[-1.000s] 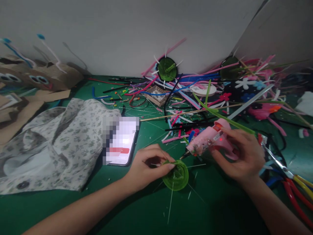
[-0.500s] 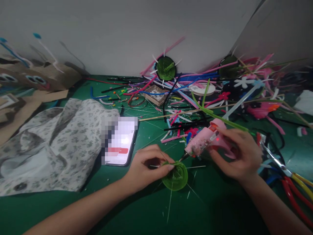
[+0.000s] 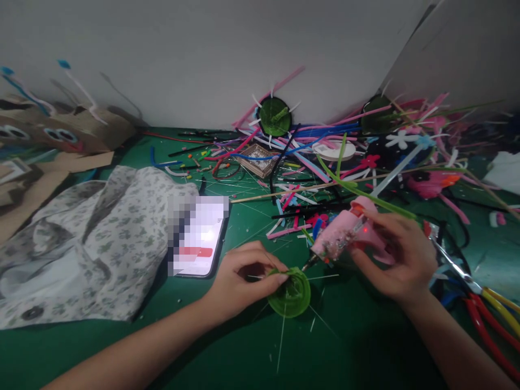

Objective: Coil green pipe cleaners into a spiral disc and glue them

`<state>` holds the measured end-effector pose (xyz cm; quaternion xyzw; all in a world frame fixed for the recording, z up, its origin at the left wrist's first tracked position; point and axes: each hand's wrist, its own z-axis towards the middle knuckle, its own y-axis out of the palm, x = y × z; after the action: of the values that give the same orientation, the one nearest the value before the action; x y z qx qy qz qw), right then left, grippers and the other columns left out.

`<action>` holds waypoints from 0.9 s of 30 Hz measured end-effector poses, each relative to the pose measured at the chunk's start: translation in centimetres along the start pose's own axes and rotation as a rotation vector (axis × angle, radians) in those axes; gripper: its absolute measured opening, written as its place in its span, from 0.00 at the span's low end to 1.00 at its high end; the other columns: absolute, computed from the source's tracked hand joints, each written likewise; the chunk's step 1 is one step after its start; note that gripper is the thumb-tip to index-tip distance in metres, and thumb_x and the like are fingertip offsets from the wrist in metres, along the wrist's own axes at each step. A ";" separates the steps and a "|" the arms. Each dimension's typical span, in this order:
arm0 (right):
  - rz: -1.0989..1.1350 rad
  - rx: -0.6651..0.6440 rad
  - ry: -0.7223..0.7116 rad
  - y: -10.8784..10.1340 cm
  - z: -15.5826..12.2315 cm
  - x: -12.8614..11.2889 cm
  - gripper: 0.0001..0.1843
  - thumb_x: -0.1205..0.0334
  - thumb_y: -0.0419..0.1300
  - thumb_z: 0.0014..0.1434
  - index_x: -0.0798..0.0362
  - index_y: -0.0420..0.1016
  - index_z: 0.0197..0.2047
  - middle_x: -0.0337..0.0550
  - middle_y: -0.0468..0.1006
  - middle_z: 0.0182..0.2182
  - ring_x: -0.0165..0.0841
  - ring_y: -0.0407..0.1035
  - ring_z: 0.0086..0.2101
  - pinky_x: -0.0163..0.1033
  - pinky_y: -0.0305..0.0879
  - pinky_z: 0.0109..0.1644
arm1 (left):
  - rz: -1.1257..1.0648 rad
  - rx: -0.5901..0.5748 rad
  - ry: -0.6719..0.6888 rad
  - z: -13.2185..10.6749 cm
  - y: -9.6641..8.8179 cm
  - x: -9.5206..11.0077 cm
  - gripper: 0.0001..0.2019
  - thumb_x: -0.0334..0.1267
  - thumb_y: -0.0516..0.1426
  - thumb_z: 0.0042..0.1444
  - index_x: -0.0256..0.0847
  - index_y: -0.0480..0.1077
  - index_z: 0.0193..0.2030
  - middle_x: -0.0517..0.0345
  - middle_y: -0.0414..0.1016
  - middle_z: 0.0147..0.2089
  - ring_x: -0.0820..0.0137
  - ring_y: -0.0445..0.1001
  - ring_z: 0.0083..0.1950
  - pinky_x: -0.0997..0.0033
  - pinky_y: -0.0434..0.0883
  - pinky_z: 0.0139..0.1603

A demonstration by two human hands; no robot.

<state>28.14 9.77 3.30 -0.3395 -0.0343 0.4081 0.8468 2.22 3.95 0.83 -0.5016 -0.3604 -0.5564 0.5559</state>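
Observation:
My left hand (image 3: 252,273) pinches the upper edge of a green coiled disc (image 3: 294,303) between thumb and fingers. The disc lies low over the green table, with thin pale strands or spokes sticking out around it. In my right hand (image 3: 400,254) is a pink hot glue gun (image 3: 339,233) with a small red light showing on its side. Its dark nozzle points down and left, right beside the disc's upper right edge; whether the tip touches is hard to tell. A clear glue stick (image 3: 400,169) rises from the back of the gun.
Left of my hands are a phone (image 3: 203,233) and a patterned cloth (image 3: 150,216). Pliers with red and yellow handles (image 3: 483,319) lie at right. Behind are several pipe cleaners, scraps, another green disc (image 3: 275,116) and a cardboard figure (image 3: 69,130).
The glue gun has shifted slightly to the right, its nozzle a little farther from the middle of the disc. My left hand keeps its pinch on the disc.

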 end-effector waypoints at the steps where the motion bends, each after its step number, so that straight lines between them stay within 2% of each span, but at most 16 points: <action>1: 0.010 -0.016 -0.009 0.0 0.0 0.0 0.33 0.67 0.65 0.48 0.46 0.67 0.59 0.44 0.76 0.41 0.39 0.70 0.35 0.43 0.67 0.35 | 0.001 0.003 -0.002 0.0 0.0 0.0 0.04 0.28 0.64 0.49 0.39 0.78 0.32 0.59 0.73 0.27 0.77 0.68 0.27 0.83 0.64 0.23; 7: 0.016 0.007 0.025 -0.1 0.1 0.0 0.32 0.68 0.65 0.48 0.47 0.68 0.57 0.44 0.76 0.41 0.38 0.69 0.35 0.42 0.67 0.35 | -0.004 0.014 -0.047 -0.1 0.0 -0.1 0.03 0.30 0.64 0.49 0.40 0.77 0.31 0.60 0.70 0.27 0.77 0.69 0.27 0.82 0.65 0.23; 11: 0.058 -0.043 0.038 -0.1 0.0 0.4 0.31 0.68 0.65 0.49 0.46 0.68 0.57 0.45 0.76 0.43 0.40 0.70 0.38 0.45 0.68 0.40 | 0.002 0.013 -0.053 -0.1 0.0 -0.1 0.03 0.30 0.64 0.48 0.40 0.77 0.31 0.59 0.72 0.28 0.77 0.69 0.28 0.82 0.66 0.23; 14: 0.071 -0.039 0.112 0.1 -0.2 1.1 0.29 0.67 0.65 0.50 0.47 0.68 0.56 0.46 0.76 0.46 0.42 0.71 0.42 0.46 0.69 0.44 | -0.021 0.008 -0.063 -0.1 0.0 0.0 0.02 0.30 0.63 0.49 0.40 0.76 0.29 0.58 0.74 0.29 0.77 0.69 0.27 0.82 0.67 0.23; 17: 0.084 -0.124 0.153 0.3 -0.1 1.9 0.28 0.66 0.64 0.51 0.47 0.68 0.56 0.47 0.75 0.49 0.41 0.71 0.44 0.45 0.69 0.46 | -0.019 -0.003 -0.071 -0.1 0.1 0.1 0.01 0.31 0.63 0.49 0.39 0.76 0.29 0.57 0.75 0.29 0.77 0.70 0.28 0.82 0.67 0.23; 22: 0.039 -0.217 0.298 0.5 0.2 2.5 0.23 0.59 0.63 0.53 0.49 0.70 0.53 0.46 0.77 0.44 0.38 0.73 0.40 0.41 0.70 0.42 | -0.008 0.001 -0.078 -0.3 0.2 0.3 0.01 0.32 0.62 0.49 0.38 0.76 0.28 0.56 0.75 0.30 0.76 0.70 0.27 0.81 0.68 0.23; 25: -0.061 -0.318 0.357 -0.2 -0.2 2.6 0.21 0.57 0.62 0.54 0.49 0.71 0.52 0.46 0.77 0.48 0.39 0.74 0.42 0.41 0.70 0.42 | 0.024 -0.031 -0.061 -0.4 0.3 0.4 0.02 0.33 0.62 0.49 0.38 0.77 0.29 0.56 0.74 0.29 0.75 0.70 0.27 0.80 0.68 0.23; 27: -0.149 -0.422 0.384 -1.2 -0.7 2.8 0.18 0.56 0.60 0.55 0.48 0.73 0.50 0.44 0.79 0.45 0.40 0.75 0.41 0.41 0.70 0.39 | 0.037 -0.042 -0.031 -0.4 0.4 0.3 0.02 0.34 0.62 0.49 0.39 0.77 0.29 0.56 0.73 0.28 0.74 0.70 0.28 0.80 0.67 0.23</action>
<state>31.04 10.89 2.89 -0.5757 0.0177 0.2567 0.7762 2.55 3.39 0.99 -0.5285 -0.3477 -0.5455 0.5498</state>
